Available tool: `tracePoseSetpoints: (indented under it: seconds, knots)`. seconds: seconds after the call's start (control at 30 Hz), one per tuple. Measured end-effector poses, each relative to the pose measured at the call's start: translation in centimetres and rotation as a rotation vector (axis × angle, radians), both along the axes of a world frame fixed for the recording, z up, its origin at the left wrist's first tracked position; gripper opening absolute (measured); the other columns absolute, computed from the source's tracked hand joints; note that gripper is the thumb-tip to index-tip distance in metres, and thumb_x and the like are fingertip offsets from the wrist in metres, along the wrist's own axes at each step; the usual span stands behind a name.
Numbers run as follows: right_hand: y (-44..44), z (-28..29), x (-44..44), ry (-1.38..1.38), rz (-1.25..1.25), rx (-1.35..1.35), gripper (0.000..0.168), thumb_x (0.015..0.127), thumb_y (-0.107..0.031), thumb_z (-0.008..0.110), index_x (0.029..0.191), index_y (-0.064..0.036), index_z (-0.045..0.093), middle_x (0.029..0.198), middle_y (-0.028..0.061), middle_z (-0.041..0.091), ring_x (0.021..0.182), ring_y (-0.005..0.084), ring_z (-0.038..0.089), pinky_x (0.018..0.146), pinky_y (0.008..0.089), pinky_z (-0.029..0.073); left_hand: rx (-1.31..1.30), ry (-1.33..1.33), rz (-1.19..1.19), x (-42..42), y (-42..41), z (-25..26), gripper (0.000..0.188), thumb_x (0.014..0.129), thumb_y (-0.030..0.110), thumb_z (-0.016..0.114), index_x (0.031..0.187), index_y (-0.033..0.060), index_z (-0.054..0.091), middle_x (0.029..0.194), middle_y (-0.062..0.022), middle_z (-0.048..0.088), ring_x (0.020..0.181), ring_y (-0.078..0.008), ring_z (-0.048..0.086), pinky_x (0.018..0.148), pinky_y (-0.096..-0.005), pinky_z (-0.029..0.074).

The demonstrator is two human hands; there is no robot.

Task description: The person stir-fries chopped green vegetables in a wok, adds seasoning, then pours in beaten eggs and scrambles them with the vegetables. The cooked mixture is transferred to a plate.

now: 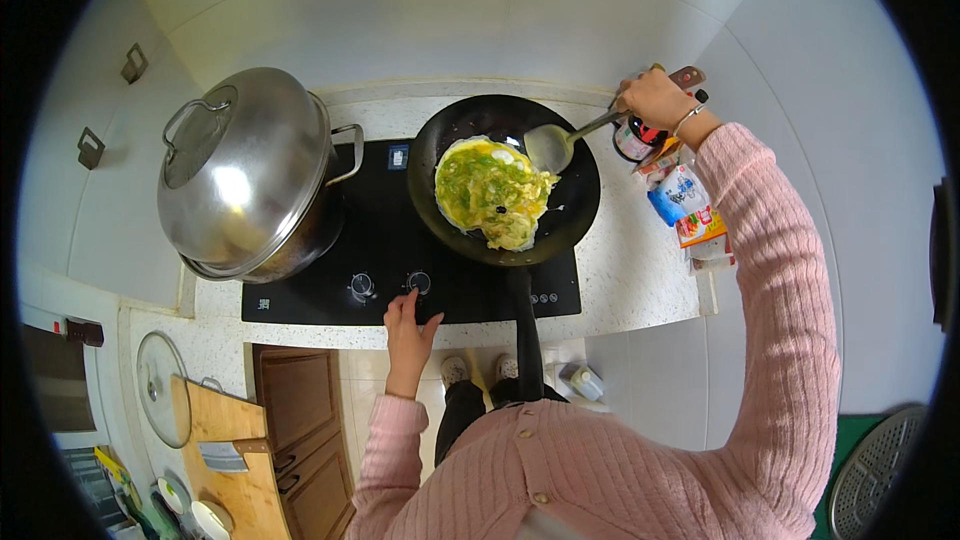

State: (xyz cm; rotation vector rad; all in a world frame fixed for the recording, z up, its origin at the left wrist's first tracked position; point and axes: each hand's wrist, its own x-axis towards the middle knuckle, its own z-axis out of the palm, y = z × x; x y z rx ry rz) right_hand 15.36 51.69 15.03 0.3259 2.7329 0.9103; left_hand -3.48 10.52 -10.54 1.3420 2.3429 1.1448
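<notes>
A dark wok sits on the right side of a black cooktop, its handle pointing towards me. In it lies a flat egg omelette with green pieces, its edges set. My right hand grips the handle of a metal wok spatula, whose blade rests at the omelette's upper right edge. My left hand is at the cooktop's front, fingertips touching or just at a control knob, thumb apart. Whether the fingers grip the knob cannot be told.
A large lidded steel pot stands on the left of the cooktop. Sauce bottles and seasoning packets crowd the right counter. At lower left are a glass lid, a wooden cutting board with a cleaver, and bowls.
</notes>
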Motion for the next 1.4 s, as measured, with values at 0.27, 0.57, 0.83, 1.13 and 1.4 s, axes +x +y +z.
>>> tracePoseSetpoints:
  seconds: [0.27, 0.57, 0.83, 1.13, 1.4]
  knots:
    - [2.6, -9.3, 5.6, 0.257, -0.324, -0.624, 0.025, 0.068, -0.013, 0.065, 0.092, -0.019, 0.069, 0.078, 0.004, 0.066, 0.07, 0.0224, 0.063, 0.062, 0.0327, 0.049, -0.098, -0.275, 0.149, 2.3, -5.1, 0.1, 0.051, 0.078, 0.016, 0.066, 0.123, 0.0074, 0.046, 0.117, -0.0132, 0.046, 0.104, -0.0285, 0.047, 0.069, -0.0356, 0.048]
    - [-1.6, -9.8, 6.2, 0.249, -0.384, -0.608, 0.027, 0.072, -0.014, 0.062, 0.098, -0.02, 0.068, 0.085, 0.0071, 0.066, 0.076, 0.0244, 0.063, 0.066, 0.0338, 0.049, -0.085, -0.353, 0.138, 2.7, -5.0, 2.4, 0.049, 0.078, 0.018, 0.067, 0.122, 0.0074, 0.048, 0.121, -0.0156, 0.044, 0.104, -0.0296, 0.045, 0.077, -0.0353, 0.045]
    - [-4.1, -10.9, 5.7, 0.332, -0.534, -0.718, 0.024, 0.075, -0.015, 0.059, 0.098, -0.018, 0.066, 0.088, 0.008, 0.065, 0.082, 0.0268, 0.061, 0.071, 0.037, 0.048, -0.104, -0.382, 0.125, 2.7, -5.7, 4.0, 0.047, 0.079, 0.019, 0.066, 0.121, 0.0075, 0.048, 0.122, -0.0159, 0.043, 0.107, -0.0299, 0.044, 0.08, -0.0358, 0.044]
    - [-8.0, -12.8, 5.4, 0.562, -0.559, -0.942, 0.022, 0.078, -0.016, 0.062, 0.1, -0.016, 0.065, 0.079, 0.0061, 0.065, 0.072, 0.0236, 0.061, 0.065, 0.0343, 0.047, -0.13, -0.371, 0.083, 2.9, -6.6, 4.0, 0.045, 0.08, 0.02, 0.065, 0.12, 0.0073, 0.049, 0.122, -0.0171, 0.044, 0.109, -0.0308, 0.044, 0.08, -0.0361, 0.045]
    - [-9.9, -11.7, 9.0, 0.711, -0.543, -1.387, 0.019, 0.085, -0.012, 0.057, 0.101, -0.002, 0.063, 0.071, 0.0034, 0.062, 0.059, 0.0108, 0.055, 0.053, 0.0251, 0.043, -0.145, -0.346, 0.027, 3.3, -6.4, 4.0, 0.046, 0.079, 0.02, 0.065, 0.12, 0.0072, 0.049, 0.12, -0.017, 0.045, 0.108, -0.0305, 0.045, 0.079, -0.0351, 0.045]
